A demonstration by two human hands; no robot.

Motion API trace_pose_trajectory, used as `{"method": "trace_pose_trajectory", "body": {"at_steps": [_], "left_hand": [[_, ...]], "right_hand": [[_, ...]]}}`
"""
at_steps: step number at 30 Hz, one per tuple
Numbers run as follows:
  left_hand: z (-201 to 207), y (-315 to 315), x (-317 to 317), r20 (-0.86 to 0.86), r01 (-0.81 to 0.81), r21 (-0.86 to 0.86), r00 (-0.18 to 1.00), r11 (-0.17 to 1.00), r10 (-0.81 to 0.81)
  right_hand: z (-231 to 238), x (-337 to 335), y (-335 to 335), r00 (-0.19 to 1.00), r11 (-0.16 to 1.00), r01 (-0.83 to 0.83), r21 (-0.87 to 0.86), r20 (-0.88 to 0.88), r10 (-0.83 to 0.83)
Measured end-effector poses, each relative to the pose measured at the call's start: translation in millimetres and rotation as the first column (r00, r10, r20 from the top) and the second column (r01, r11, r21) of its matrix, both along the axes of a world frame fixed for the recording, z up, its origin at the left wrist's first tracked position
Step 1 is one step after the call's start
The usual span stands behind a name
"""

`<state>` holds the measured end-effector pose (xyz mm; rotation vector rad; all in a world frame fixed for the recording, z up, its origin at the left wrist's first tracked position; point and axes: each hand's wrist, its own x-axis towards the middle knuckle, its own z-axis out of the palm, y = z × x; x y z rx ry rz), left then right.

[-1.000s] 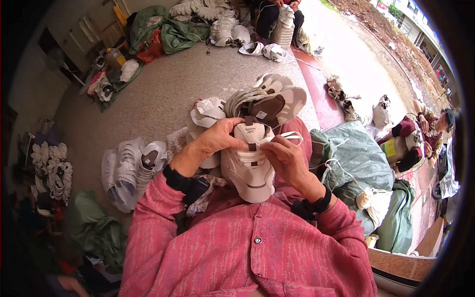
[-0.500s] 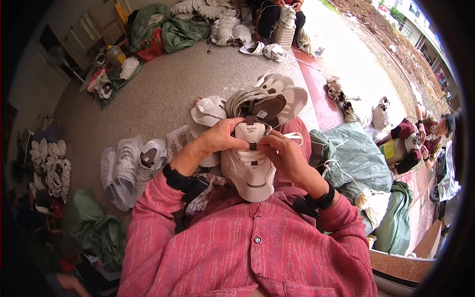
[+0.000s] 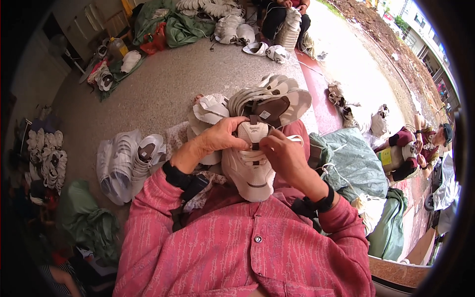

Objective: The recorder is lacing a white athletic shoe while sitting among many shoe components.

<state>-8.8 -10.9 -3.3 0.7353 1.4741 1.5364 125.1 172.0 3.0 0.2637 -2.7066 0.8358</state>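
A white-and-beige shoe upper [image 3: 249, 180] lies over my lap with its toe toward me and its tongue raised. My left hand [image 3: 222, 136] is closed on the tongue's left side, thumb across the front near a dark loop. At the opposite edge, my right hand [image 3: 284, 153] is pinched on a white shoelace [image 3: 296, 138], part of which curves out beyond the knuckles. Its fingertips touch or nearly touch the tongue. Just beyond both hands, a nested stack of similar shoe uppers [image 3: 297, 105] rests against my knees, with more uppers [image 3: 210, 110] on its left.
Bagged shoe uppers [image 3: 118, 163] stand on the floor at left. A green-grey sack [image 3: 356, 158] sits close at right, near a seated person [image 3: 425, 143]. Another person [image 3: 282, 24] sits at the far side by a stack of uppers. A green sack [image 3: 84, 213] lies at lower left.
The surroundings have shifted slightly in the picture as the view tilts. Both hands keep nearly the same hold on the shoe upper and lace.
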Motion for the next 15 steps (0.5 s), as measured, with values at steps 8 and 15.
{"method": "trace_pose_trajectory", "body": {"at_steps": [8,15], "left_hand": [[-12.3,-0.1,19.7,-0.259,-0.184,0.211,0.936,0.960,0.237],[-3.1,-7.1,44.8,-0.724,-0.318,0.116,0.622,0.941,0.299]], "right_hand": [[7.4,1.3,-6.2,0.991,0.995,0.061,-0.078,0.126,-0.051],[8.7,4.9,2.7,0.992,0.984,0.034,-0.172,0.129,-0.012]]}}
